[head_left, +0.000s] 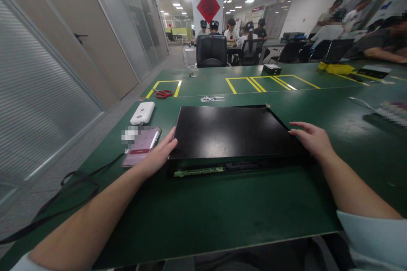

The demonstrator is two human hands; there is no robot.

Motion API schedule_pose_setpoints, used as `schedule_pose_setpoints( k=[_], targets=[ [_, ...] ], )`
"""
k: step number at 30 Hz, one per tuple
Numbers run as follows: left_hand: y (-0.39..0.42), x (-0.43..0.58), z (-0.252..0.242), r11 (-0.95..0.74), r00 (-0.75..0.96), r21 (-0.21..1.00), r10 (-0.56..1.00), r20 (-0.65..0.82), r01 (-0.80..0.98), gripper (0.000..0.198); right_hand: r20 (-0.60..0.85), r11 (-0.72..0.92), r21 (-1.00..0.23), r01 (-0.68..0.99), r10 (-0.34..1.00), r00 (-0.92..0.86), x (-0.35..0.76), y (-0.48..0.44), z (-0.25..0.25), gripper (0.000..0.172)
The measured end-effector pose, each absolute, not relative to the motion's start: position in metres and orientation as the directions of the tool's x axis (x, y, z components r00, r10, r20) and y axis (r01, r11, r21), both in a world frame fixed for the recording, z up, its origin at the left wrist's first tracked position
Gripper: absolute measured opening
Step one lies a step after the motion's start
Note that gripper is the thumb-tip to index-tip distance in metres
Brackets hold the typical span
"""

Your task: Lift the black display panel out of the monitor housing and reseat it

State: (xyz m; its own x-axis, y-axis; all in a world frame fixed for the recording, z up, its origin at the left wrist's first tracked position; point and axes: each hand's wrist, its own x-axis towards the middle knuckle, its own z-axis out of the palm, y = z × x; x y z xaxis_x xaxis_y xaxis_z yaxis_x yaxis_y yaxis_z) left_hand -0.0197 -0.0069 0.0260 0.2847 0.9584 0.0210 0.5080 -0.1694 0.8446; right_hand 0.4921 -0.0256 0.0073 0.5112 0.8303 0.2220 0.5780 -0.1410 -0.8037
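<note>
from the head view, i see a glossy black panel [232,131] over a black frame [270,164] on the green table [222,216]. the left hand [159,153] grasps its left edge; the right hand [313,139] is at its right edge, whether pinching i cannot tell. the work looks midway: a circuit strip [199,172] lies bare at the near side, panel and frame not flush.

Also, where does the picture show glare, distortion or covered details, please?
Head view: soft glare whitens the black panel; also in the head view, pixel blocks hide part of the phone; same head view, the door leans, probably from wide-angle distortion.
</note>
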Motion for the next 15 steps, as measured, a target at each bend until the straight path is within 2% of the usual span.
schedule_pose_setpoints(
  k=[10, 15],
  targets=[
    [-0.007, -0.021, 0.023, -0.261, 0.320, 0.762, 0.945, 0.075, 0.593, 0.097, 0.153, -0.268, -0.773, 0.575, 0.801, 0.579, 0.478, -0.029, 0.022, 0.039],
    [-0.006, -0.019, 0.025, -0.233, 0.292, 0.756, 0.955, 0.057, 0.612, 0.091, 0.149, -0.271, -0.777, 0.568, 0.797, 0.585, 0.476, -0.030, 0.024, 0.036]
  ],
)
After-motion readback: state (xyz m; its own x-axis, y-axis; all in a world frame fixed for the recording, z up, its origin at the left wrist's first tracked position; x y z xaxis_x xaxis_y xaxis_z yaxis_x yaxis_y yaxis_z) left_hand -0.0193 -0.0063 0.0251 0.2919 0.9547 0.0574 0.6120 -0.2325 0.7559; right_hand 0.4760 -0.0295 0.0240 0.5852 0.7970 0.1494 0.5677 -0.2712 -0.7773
